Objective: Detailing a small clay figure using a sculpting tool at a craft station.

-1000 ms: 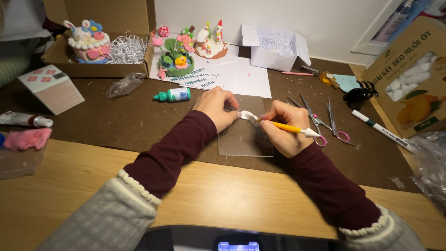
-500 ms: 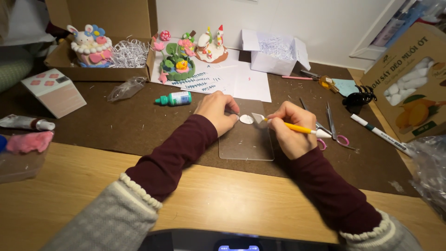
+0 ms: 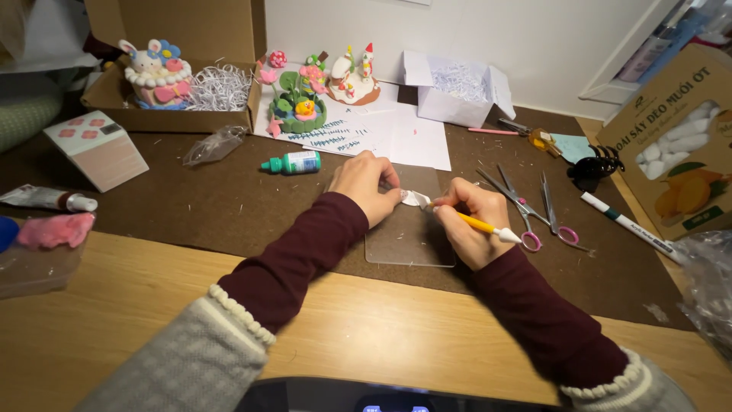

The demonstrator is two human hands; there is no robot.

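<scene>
My left hand [image 3: 367, 185] pinches a small flat piece of white clay [image 3: 413, 199] at its fingertips. My right hand [image 3: 469, 223] grips a yellow sculpting tool [image 3: 482, 224] with a white end, its tip touching the clay. Both hands hover over a clear plastic work board [image 3: 408, 243] lying on a dark brown mat [image 3: 191, 206]. Dark red sleeves cover both forearms.
Scissors with pink handles [image 3: 526, 210] and a second small pair [image 3: 555, 214] lie right of the board. A green glue bottle [image 3: 292, 162], clay figurines [image 3: 299, 103], a cake model in a cardboard box [image 3: 158, 74], a white box [image 3: 457, 88], a marker [image 3: 627, 226], pink clay [image 3: 55, 229] surround.
The white clay piece went from lying on the board half a second ago to being pinched in my left fingers, with the tool tip now against it. The view shifted slightly.
</scene>
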